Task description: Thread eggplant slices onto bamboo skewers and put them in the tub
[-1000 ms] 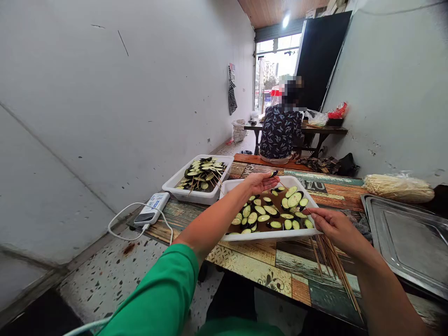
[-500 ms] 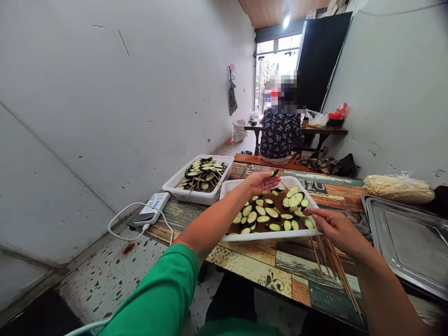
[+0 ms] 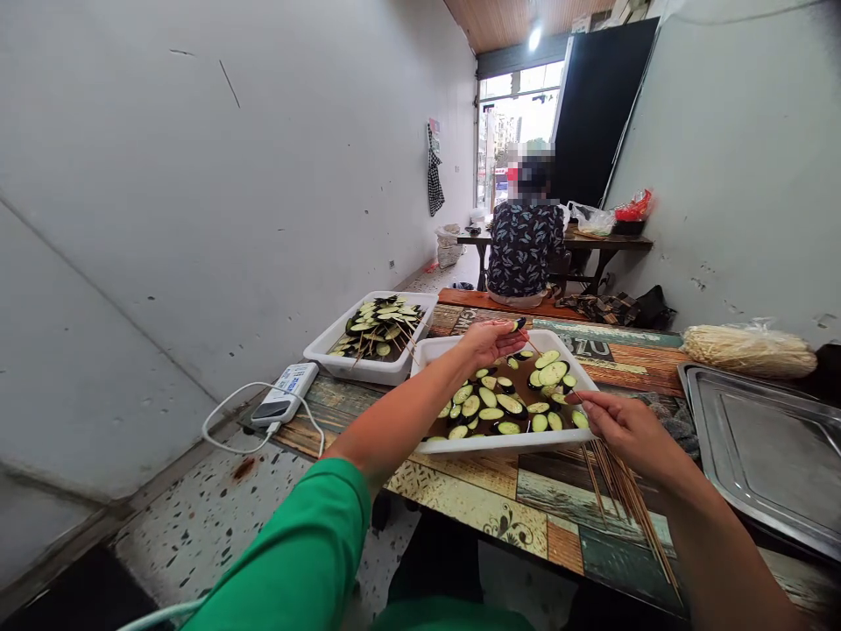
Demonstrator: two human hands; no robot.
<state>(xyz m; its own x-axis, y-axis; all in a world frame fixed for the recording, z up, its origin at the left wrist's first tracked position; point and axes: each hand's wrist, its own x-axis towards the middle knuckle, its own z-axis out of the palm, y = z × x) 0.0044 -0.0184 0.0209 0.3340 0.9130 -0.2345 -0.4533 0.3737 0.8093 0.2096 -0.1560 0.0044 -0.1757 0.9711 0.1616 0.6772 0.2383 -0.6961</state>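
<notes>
My left hand (image 3: 490, 343) is above the far side of a white tub (image 3: 437, 447), its fingers closed on an eggplant slice (image 3: 519, 325) with dark skin. A thin wooden skewer (image 3: 533, 345) reaches from this slice down to larger eggplant slices (image 3: 553, 373), which appear threaded on it. Over the tub's right edge, my right hand (image 3: 614, 422) pinches the skewer's near end. Loose eggplant slices (image 3: 490, 414) float in brownish liquid below. Bare skewers (image 3: 627, 499) lie on the table beneath my right hand, partly hidden by it.
To the left stands a second white tub (image 3: 328, 358) with skewered eggplant (image 3: 387, 326), beside a white device (image 3: 286, 393) with a cable. Metal trays (image 3: 768, 447) and bagged enoki-like mushrooms (image 3: 749, 352) are at the right. A person (image 3: 526, 245) sits beyond the table, facing away.
Both hands keep their grips, and the skewer stays between them over the tub. The slice in my left hand has tilted slightly; my right hand has shifted a little left.
</notes>
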